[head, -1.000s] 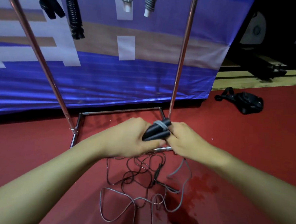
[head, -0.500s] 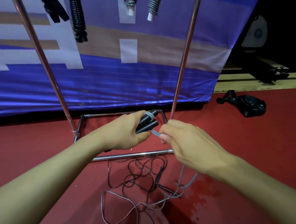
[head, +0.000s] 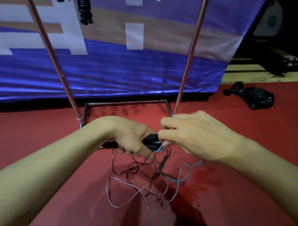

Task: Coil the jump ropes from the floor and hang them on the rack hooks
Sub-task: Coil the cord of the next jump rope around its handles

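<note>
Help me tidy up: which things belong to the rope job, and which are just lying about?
Job: black handles in left hand; grey rope pinched by right hand; rack; hung ropes.
Lying about: black bag; blue banner.

**Grey rope wound round black handles**

The left hand (head: 128, 138) grips a pair of black handles (head: 151, 142), while the right hand (head: 196, 135) pinches the grey rope (head: 160, 147) wrapped round them. Loose rope loops (head: 139, 191) lie on the red floor (head: 246, 172) below. The rack (head: 191, 50) stands just beyond, coiled ropes (head: 84, 4) hanging top left, a black bag (head: 255, 99) far right.
</note>
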Available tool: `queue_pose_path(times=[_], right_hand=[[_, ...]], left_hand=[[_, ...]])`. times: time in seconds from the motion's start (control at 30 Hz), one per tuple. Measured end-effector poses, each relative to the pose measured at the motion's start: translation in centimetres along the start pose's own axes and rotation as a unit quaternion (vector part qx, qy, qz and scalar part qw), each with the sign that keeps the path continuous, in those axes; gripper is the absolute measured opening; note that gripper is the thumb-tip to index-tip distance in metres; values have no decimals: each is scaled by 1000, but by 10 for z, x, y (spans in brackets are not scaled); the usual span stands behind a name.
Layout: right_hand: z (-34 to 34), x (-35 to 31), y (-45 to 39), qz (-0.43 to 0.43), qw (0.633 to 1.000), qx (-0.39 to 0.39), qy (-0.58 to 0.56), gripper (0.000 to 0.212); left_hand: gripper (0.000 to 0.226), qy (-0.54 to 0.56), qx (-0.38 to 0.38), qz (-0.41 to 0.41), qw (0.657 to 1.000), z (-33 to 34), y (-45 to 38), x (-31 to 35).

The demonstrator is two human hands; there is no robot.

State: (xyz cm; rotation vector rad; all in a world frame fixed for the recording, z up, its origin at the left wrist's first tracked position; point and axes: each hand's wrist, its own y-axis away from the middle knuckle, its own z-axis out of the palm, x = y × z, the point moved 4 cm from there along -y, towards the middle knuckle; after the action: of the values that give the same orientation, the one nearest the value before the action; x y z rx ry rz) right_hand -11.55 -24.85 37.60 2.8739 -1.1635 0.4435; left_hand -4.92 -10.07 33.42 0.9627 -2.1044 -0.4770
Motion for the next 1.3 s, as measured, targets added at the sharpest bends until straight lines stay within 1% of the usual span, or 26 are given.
queue_pose_path(times=[0.07, 0.13, 0.2, 0.27, 0.37, 0.43, 0.47, 0.5, 0.53, 0.6, 0.63, 0.7, 0.73, 0.83, 0.9, 0.93, 0.97, 1.0, 1.03, 1.1, 1.13, 1.17, 1.2, 1.23, 1.3], right_hand=[[0, 2, -1, -19, 999, 38, 12, 25], [-2, 8, -2, -2, 997, 77, 21, 34], [-4, 13, -3, 15, 995, 91, -21, 31], [-3, 11, -3, 10, 992, 96, -78, 25], [-9, 9, -6, 4, 990, 114, -83, 24], [-12, 12, -7, 18, 990, 106, -97, 28], [-10, 14, -7, 31, 987, 89, -127, 29], [-7, 17, -5, 54, 980, 64, -182, 26], [-1, 20, -4, 88, 961, 37, -259, 21], [9, 21, -1, 140, 909, 3, -392, 13], [13, 20, 0, 148, 896, -3, -419, 14], [18, 16, -2, 152, 873, -1, -464, 25], [21, 15, -4, 165, 853, 3, -496, 30], [33, 11, -7, 213, 770, 9, -601, 43], [45, 6, -6, 250, 705, -2, -663, 50], [49, 3, -6, 267, 668, -6, -694, 47], [49, 0, -6, 270, 641, -6, -719, 37], [49, -3, -6, 269, 637, 0, -722, 27], [46, -5, -5, 271, 666, 8, -695, 23], [39, -3, -3, 295, 772, 13, -563, 26], [38, 0, -3, 311, 807, 11, -502, 27], [36, 2, -2, 322, 824, 13, -467, 28], [36, 3, -1, 328, 832, 22, -446, 25], [34, 4, -1, 327, 838, 37, -435, 19], [32, 4, -2, 316, 841, 66, -435, 1]], left_hand=[[14, -8, -12, 1, 1000, -2, 4, 5], [14, -2, -27, 8, 1000, -6, 10, 9], [15, -6, -37, 16, 999, -8, 16, 13], [17, -14, -38, 21, 999, -7, 18, 17], [19, -17, -39, 24, 999, -3, 21, 23], [20, -26, -31, 34, 999, -3, 23, 26], [22, -42, -24, 45, 998, -2, 24, 28], [25, -59, -14, 59, 996, -1, 24, 29], [28, -67, -3, 73, 995, 0, 23, 29], [33, -60, 13, 93, 994, 5, 23, 31], [35, -61, 22, 100, 993, 6, 23, 32], [38, -57, 46, 101, 992, 5, 25, 34], [38, -51, 57, 100, 992, 2, 26, 34], [36, -54, 104, 93, 989, -10, 34, 32], [32, -43, 140, 91, 985, -19, 37, 28], [31, -38, 160, 92, 982, -22, 38, 26], [32, -33, 181, 94, 979, -26, 39, 23], [33, -20, 200, 96, 975, -29, 39, 21], [33, -2, 213, 96, 972, -31, 39, 18], [32, 28, 220, 97, 970, -32, 38, 15], [30, 38, 219, 98, 970, -32, 37, 14], [28, 46, 218, 100, 970, -31, 36, 15], [27, 57, 221, 103, 968, -31, 34, 16], [30, 78, 226, 105, 965, -32, 32, 15], [38, 151, 232, 106, 955, -33, 30, 12]])
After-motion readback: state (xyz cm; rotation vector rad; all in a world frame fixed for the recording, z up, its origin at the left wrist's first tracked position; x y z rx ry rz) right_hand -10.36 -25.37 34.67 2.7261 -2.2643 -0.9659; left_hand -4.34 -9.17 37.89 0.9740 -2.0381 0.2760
